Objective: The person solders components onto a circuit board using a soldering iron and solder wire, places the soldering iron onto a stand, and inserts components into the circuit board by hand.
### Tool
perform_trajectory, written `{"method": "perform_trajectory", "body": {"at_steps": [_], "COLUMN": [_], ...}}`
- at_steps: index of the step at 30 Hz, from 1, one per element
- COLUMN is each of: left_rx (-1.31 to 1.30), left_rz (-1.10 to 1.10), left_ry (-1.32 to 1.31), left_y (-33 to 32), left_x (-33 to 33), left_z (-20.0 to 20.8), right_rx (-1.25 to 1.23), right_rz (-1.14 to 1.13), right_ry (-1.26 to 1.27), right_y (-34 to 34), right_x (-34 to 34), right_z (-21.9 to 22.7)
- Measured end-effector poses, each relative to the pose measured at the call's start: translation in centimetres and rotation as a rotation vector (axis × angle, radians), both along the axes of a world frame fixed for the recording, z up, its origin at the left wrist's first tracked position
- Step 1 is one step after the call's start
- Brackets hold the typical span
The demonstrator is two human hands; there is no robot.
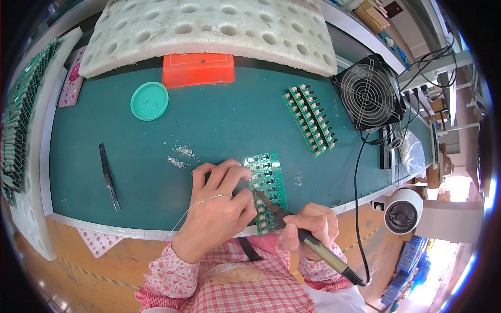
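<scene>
My right hand (pixel 315 227) grips a soldering iron (pixel 324 254) by its handle. The iron's tip rests on or just over a green circuit board panel (pixel 274 180), which lies at the table's near edge with rows of small parts on it. My left hand (pixel 219 206) is curled at the panel's left side, with its fingertips at the board. A thin silvery solder wire (pixel 194 206) runs over the back of this hand and between its fingers; its working end is hidden near the iron's tip.
Two populated board strips (pixel 312 120) lie right of centre, near a black fan (pixel 368 94). White crumbs (pixel 183 151), tweezers (pixel 108 175), a green lid (pixel 150 101) and a red box (pixel 198 70) are on the table. White foam (pixel 209 31) spans the back. The iron's cable (pixel 357 182) trails right.
</scene>
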State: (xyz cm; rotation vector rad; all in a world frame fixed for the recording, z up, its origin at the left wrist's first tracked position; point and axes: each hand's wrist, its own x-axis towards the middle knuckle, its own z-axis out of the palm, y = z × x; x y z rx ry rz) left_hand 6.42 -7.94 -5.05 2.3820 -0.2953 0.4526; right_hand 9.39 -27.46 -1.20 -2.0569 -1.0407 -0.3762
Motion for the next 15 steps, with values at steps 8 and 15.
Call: {"method": "perform_trajectory", "body": {"at_steps": [8,15], "left_rx": [-0.015,0.032], "left_rz": [-0.011,0.019], "left_ry": [0.0,-0.025], "left_y": [0.2,0.7], "left_x": [-0.1,-1.5], "left_z": [-0.1,1.0], "right_rx": [-0.091,0.259], "right_rz": [-0.058,-0.113], "right_ry": [-0.106,-0.104], "right_y": [1.8,-0.9], "right_x": [-1.2,-1.9], "right_z": [0.6,-0.3]}}
